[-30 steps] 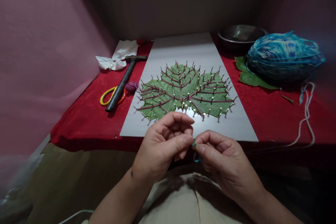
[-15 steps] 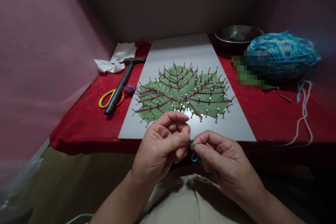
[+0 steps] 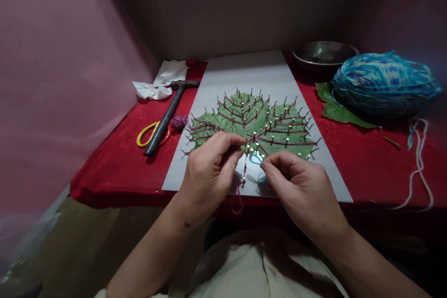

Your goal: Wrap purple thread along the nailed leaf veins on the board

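A green leaf [image 3: 230,123] lies on a white board [image 3: 244,67], with several nails standing along its edge and veins. Purple yarn [image 3: 275,141] runs between the nails over the veins, and a loose purple end [image 3: 237,205] hangs below the stem nails. My right hand [image 3: 302,184] pinches light-blue yarn [image 3: 256,159], which forms a small loop by the leaf's base. My left hand [image 3: 213,165] is closed, thumb and index fingertip beside the stem nails. Whatever lies between those fingertips is too small to make out. My left hand hides the leaf's lower left part.
On the red cloth [image 3: 108,163] at left lie a hammer [image 3: 165,118], scissors [image 3: 146,133], a purple yarn ball [image 3: 179,122] and white tissue [image 3: 152,91]. At right are a metal bowl [image 3: 324,53], a blue yarn skein [image 3: 386,86], another leaf [image 3: 345,114] and white yarn [image 3: 415,172].
Both hands have moved forward and up from the board's front edge to the leaf's base, carrying the blue yarn. The hanging purple end has come into view. The camera view has shifted slightly.
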`<state>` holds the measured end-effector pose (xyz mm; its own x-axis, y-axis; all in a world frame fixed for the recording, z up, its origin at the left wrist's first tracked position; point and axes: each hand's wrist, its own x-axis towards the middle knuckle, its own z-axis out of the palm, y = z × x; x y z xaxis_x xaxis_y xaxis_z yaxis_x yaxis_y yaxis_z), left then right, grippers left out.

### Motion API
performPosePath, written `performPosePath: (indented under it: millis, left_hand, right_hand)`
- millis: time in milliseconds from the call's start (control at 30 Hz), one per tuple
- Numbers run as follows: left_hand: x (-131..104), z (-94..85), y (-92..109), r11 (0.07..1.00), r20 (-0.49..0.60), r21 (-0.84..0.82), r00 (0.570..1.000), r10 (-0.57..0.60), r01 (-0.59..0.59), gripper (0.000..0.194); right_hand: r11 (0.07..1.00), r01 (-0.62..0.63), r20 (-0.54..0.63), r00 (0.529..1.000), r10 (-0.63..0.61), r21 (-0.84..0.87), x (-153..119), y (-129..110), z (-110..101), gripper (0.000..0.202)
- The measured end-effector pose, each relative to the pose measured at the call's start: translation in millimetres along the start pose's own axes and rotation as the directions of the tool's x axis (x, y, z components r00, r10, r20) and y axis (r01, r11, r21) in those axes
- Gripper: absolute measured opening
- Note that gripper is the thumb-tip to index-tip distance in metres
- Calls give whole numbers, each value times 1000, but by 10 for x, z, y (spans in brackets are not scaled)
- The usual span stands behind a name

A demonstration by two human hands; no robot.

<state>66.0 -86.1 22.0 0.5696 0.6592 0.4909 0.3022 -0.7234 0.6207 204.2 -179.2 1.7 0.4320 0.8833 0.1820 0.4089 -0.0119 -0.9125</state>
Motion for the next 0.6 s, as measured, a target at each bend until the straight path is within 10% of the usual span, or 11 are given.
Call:
performPosePath:
  millis: [600]
  left_hand:
    - [330,-169,-253,856,432,308,863,262,-414,19]
  right_hand:
    - [773,189,-245,880,-407,-606,80,7,310,20]
